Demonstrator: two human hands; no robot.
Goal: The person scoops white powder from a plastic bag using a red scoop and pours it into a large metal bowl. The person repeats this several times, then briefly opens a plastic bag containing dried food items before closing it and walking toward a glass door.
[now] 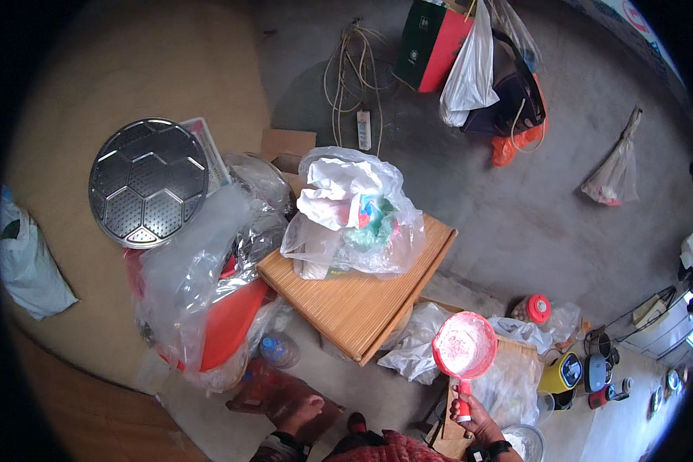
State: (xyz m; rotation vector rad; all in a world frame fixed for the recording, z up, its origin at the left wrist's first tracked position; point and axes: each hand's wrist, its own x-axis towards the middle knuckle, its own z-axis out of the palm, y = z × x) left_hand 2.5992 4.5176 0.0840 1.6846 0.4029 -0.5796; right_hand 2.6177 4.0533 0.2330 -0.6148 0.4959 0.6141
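Note:
My right hand (471, 411) is closed around the handle of a red plastic ladle (465, 345), whose bowl has white powder in it. Beside that hand, partly hidden by my wrist, is a metal bowl (532, 439) with white powder. My left hand (301, 411) is low in the picture, over a dark red object on the floor side; its fingers are blurred, and I cannot tell whether it holds anything. Ahead of me, a clear plastic bag (401, 248) with white paper and green plastic inside lies on a slatted wooden board (352, 300).
A round perforated metal steamer tray (150, 182) and plastic sheeting (193, 277) are at left. A water bottle (278, 350) is below the board. A red-lidded jar (537, 308) and a yellow appliance (560, 372) stand right. Bags (473, 69) and a power strip (364, 130) hang on the wall.

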